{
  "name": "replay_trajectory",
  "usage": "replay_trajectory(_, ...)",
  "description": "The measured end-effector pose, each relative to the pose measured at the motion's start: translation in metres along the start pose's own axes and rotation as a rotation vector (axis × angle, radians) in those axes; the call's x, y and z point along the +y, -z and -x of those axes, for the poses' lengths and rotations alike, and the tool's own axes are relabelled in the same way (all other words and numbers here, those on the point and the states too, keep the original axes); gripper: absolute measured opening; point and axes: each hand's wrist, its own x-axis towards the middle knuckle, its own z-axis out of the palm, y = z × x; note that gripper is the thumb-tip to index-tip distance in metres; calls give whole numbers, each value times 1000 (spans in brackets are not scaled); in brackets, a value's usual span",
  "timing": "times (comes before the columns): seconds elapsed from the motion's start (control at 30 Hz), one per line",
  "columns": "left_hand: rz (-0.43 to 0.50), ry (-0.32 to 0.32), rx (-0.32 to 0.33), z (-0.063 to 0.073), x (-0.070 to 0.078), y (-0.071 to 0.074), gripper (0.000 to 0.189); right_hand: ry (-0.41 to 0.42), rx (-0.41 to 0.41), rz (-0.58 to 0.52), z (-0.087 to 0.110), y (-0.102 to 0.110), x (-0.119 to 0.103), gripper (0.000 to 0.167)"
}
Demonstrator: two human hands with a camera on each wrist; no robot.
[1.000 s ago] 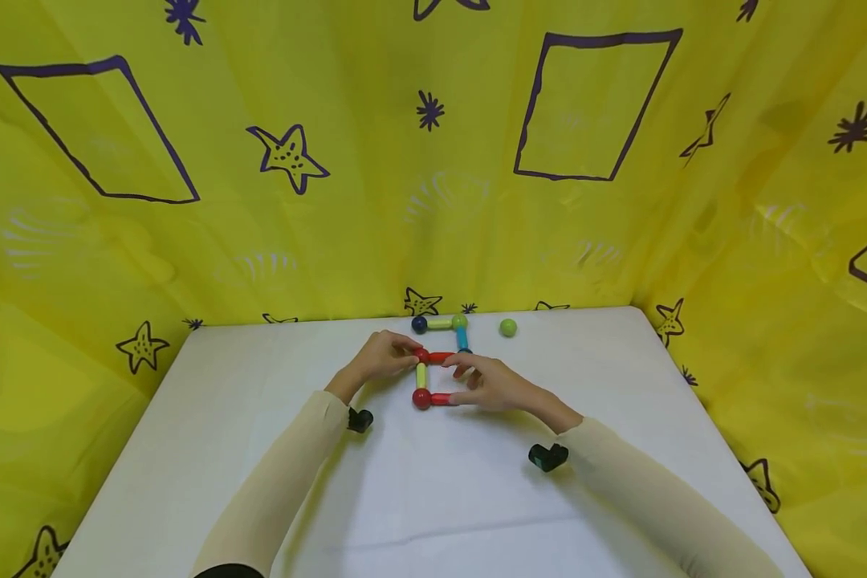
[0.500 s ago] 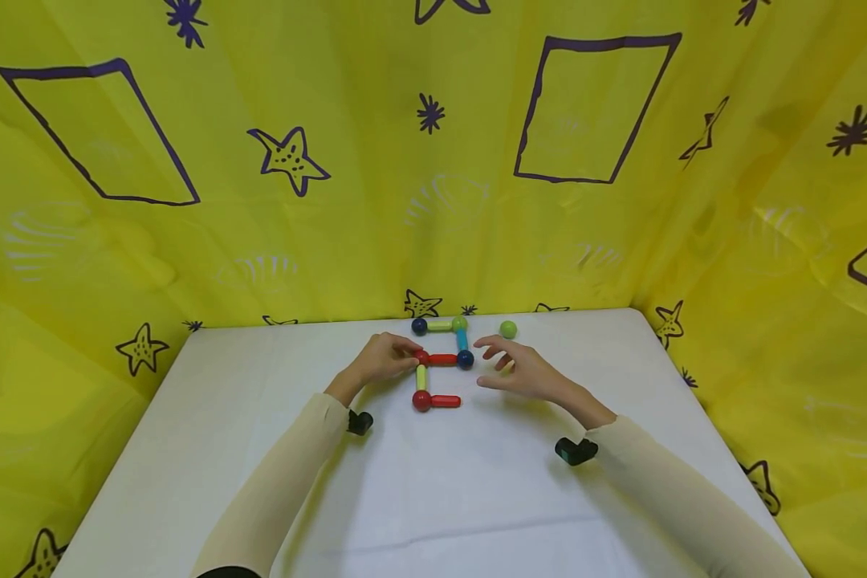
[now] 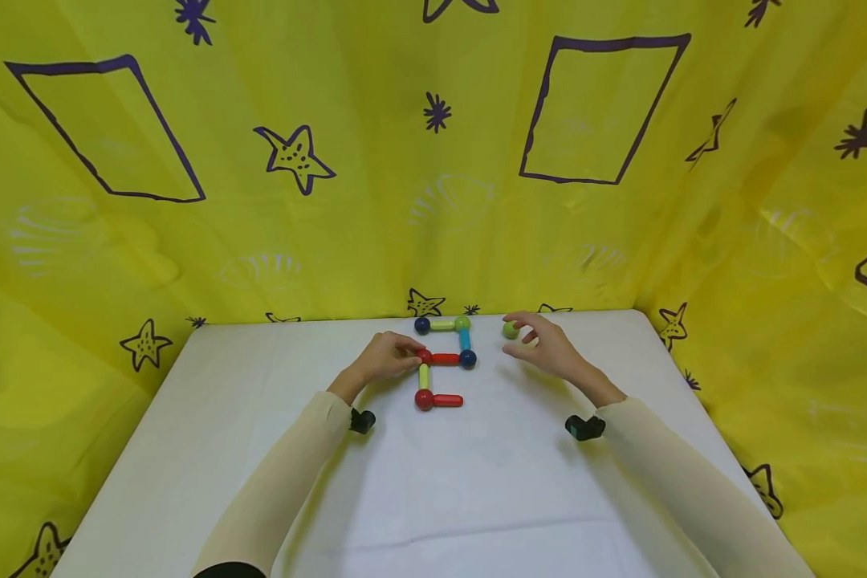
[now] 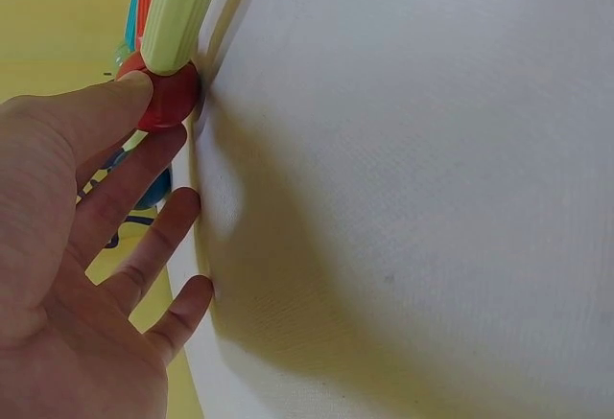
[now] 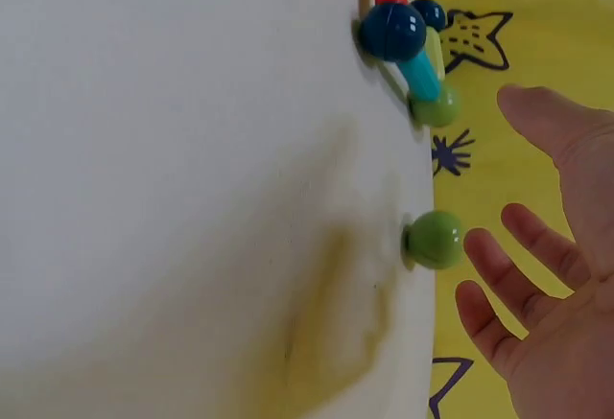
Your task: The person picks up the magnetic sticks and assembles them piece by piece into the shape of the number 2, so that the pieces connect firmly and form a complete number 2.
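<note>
My left hand [image 3: 385, 357] pinches a red ball [image 4: 173, 98] between thumb and index finger, the other fingers spread. That ball is the left middle joint of a flat figure of balls and rods. A red rod [image 3: 445, 359] runs from it to a dark blue ball [image 3: 467, 359]; a pale yellow rod [image 4: 182, 16] leads to another red ball [image 3: 424, 400], where a second red rod [image 3: 448, 400] ends free. My right hand [image 3: 549, 345] reaches over a loose green ball [image 5: 435, 240], fingers parted and holding nothing.
The figure's far part has a blue rod [image 3: 466, 338], a green ball [image 3: 462, 323], a yellow rod [image 3: 443, 325] and a dark blue ball [image 3: 422, 325] near the back edge of the white table [image 3: 433, 490]. A yellow patterned curtain [image 3: 376, 225] stands behind and at both sides.
My right hand has left the near red rod and moved right and away to the loose green ball. The left hand stays at the red ball.
</note>
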Motion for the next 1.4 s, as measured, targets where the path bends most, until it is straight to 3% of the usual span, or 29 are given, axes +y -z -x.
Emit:
replay_trajectory(0.53, 21, 27, -4, -1, 1, -2, 27, -90, 55, 59, -22, -8, 32, 46)
replay_trajectory(0.83, 33, 37, -3, 0, 1, -3, 26, -146, 26, 62, -27, -16, 42, 44)
replay_trajectory(1.4, 13, 36, 10, 1, 1, -2, 26, -168, 73, 61, -30, -25, 49, 38)
